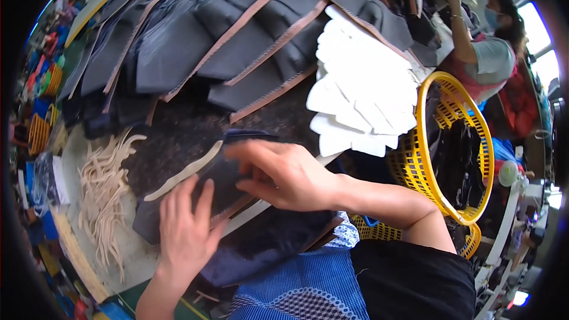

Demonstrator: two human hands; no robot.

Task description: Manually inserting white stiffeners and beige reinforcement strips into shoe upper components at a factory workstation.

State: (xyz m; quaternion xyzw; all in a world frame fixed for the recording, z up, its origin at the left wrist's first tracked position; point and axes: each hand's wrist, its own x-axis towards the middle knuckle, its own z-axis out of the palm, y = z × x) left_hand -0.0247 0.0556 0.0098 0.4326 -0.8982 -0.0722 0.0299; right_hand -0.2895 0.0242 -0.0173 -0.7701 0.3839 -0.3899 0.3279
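Observation:
A dark panel (pixel 216 186) with a brownish edge lies on the work surface in front of me. Along its far left edge runs a single pale beige strip (pixel 185 173), slightly wavy. My left hand (pixel 188 228) rests on the panel just below the strip, fingers spread. Over the panel's right part hovers my right hand (pixel 290 175), its fingers bent and apart, slightly blurred, with nothing visible between them. More dark panels (pixel 261 255) lie nearest my body, below both hands. To the left is a loose heap of similar beige strips (pixel 106 201).
Overlapping dark panels (pixel 178 53) with brown edges fill the far side. White shaped pieces (pixel 361 89) are fanned out at right, beside a tilted yellow basket (pixel 487 160) holding dark material. A co-worker (pixel 495 59) wearing a mask is at the far right.

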